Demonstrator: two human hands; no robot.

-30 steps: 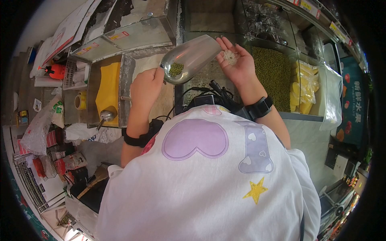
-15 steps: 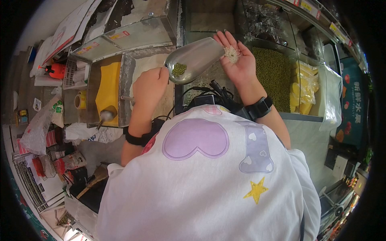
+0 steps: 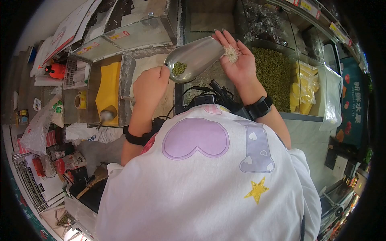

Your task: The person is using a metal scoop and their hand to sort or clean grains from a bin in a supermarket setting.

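Observation:
My left hand [image 3: 151,86] is closed on the handle end of a metal scoop [image 3: 201,58]. A small heap of green mung beans [image 3: 179,68] lies inside the scoop, close to the handle. The scoop's mouth points right, its tip overlapping the fingers of my right hand [image 3: 240,66]. That hand is palm up with its fingers stretched out. White grains that look like rice [image 3: 232,54] rest on the palm and the base of the fingers. Both hands are above the glass-walled bins.
Mung beans fill a bin [image 3: 273,76] on the right, beside yellow packages [image 3: 304,86]. White powder [image 3: 150,60] lies in a bin behind my left hand. Further left, a ladle [image 3: 106,115] leans in a bin with a yellow sheet [image 3: 107,88]. Black cables [image 3: 217,86] run near my waist.

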